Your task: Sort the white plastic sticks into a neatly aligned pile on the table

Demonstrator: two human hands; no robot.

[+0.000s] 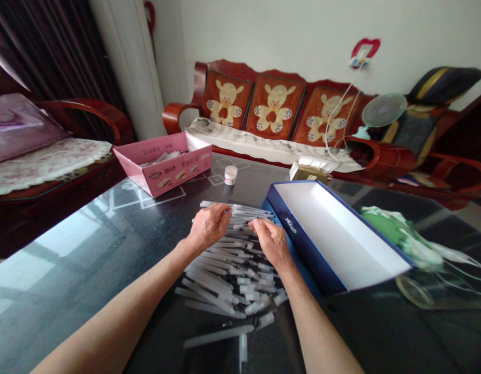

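Observation:
Many translucent white pen barrels (207, 278) and short pen caps (259, 283) lie in a loose spread on the dark glossy table (155, 249). Over the far part of this spread, my left hand (210, 224) has its fingers curled together; whatever they hold is hidden. My right hand (272, 240) is a short way to its right, thumb and fingers pinched. I cannot make out what is in that pinch. Several thin barrels lie just beyond and between both hands. One barrel lies apart from the others, close to me.
A blue box with a white inside (342, 228) stands right of my right hand. Back left is a pink box (162, 166) holding pale pieces. A small white tub (230, 175), a tissue box (308, 170) and a green-and-white bag (400, 234) are also on the table.

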